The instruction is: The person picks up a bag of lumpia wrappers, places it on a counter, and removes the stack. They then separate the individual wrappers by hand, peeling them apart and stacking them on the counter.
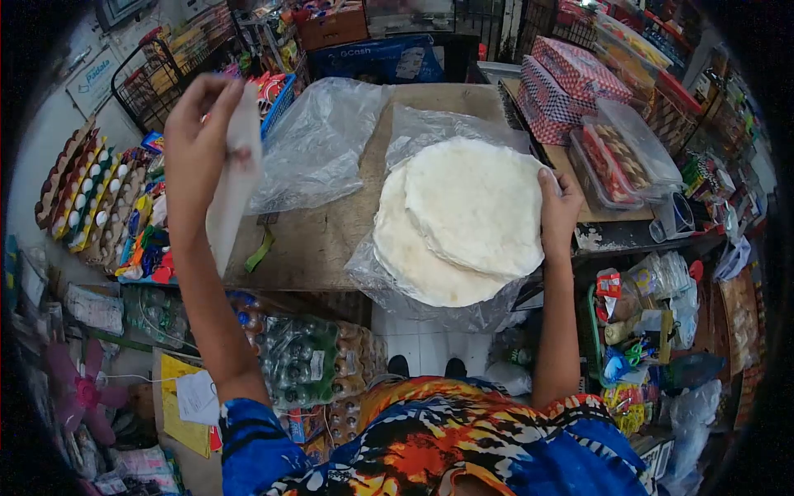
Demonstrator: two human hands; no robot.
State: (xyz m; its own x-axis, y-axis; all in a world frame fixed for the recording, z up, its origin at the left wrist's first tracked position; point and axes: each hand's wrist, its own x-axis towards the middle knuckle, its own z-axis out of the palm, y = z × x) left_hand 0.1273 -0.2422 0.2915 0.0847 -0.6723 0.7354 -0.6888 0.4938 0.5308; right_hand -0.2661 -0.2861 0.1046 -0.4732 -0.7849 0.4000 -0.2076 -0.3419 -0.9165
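Raised at the left, my left hand pinches a thin pale wrapper sheet, which hangs down and is seen nearly edge-on. My right hand grips the right edge of a stack of round white wrappers, its thumb on top and its other fingers partly hidden. The stack lies in two offset layers, the upper one shifted to the right. Under it spreads a clear plastic bag on the wooden table.
Another clear plastic bag lies on the table, with a green strip near the front edge. Egg trays stand at left. Checkered boxes and a plastic container stand at right. Bottles are packed below the table.
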